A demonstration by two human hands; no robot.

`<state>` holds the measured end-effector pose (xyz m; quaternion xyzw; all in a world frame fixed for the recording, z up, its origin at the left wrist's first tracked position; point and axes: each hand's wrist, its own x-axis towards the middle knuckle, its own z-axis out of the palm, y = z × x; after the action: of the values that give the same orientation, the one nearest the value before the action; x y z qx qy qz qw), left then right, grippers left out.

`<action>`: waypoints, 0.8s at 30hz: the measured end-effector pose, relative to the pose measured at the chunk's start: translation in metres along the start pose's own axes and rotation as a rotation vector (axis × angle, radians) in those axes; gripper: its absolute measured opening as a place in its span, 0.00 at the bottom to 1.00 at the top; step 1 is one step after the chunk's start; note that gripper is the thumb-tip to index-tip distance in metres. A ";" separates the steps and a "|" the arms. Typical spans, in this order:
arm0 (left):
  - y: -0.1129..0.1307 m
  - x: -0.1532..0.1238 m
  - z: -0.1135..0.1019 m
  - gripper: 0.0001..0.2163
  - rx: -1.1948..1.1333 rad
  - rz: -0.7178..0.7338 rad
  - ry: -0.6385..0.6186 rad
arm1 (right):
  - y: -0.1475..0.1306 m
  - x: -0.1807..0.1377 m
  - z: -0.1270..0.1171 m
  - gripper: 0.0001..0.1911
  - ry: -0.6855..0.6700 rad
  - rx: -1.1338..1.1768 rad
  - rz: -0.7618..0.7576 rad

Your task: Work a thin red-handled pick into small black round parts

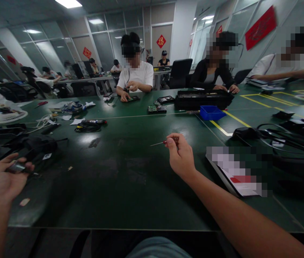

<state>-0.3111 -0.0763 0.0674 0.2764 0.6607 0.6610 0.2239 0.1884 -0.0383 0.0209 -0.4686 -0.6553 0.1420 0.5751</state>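
My right hand hovers over the middle of the dark green table, fingers pinched round a thin screwdriver with a reddish handle, its metal shaft pointing left. My left hand is at the left edge, fingers curled round a small grey metal part, above a heap of black cables and devices.
A blue bin, a long black case and circuit boards lie further back. Black cables and devices crowd the right side, beside a paper sheet. Three other people sit working across the table.
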 end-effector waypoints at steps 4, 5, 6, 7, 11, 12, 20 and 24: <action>0.015 -0.041 0.051 0.13 -0.198 -0.049 -0.102 | -0.001 0.000 0.000 0.08 -0.002 -0.002 0.010; 0.019 -0.050 0.064 0.13 -0.230 -0.094 -0.153 | 0.000 0.000 0.000 0.08 -0.003 -0.002 0.013; 0.021 -0.058 0.077 0.14 -0.266 -0.121 -0.199 | 0.000 0.000 0.000 0.08 -0.003 -0.001 0.016; 0.024 -0.066 0.090 0.14 -0.297 -0.144 -0.245 | 0.001 0.001 0.000 0.08 -0.004 0.001 0.019; 0.024 -0.090 0.141 0.15 -0.422 -0.209 -0.448 | 0.003 0.002 0.000 0.08 0.010 0.007 0.026; 0.023 -0.096 0.153 0.15 -0.446 -0.211 -0.493 | 0.003 0.002 0.000 0.08 0.014 0.008 0.029; 0.021 -0.162 0.233 0.21 -0.379 -0.197 -0.891 | 0.006 0.004 -0.001 0.09 0.044 0.002 0.057; 0.007 -0.191 0.258 0.21 -0.268 -0.102 -0.975 | 0.005 0.006 -0.002 0.09 0.064 -0.013 0.064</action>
<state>0.0033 -0.0093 0.0541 0.4888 0.4014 0.5224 0.5719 0.1932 -0.0318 0.0213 -0.4971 -0.6223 0.1410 0.5880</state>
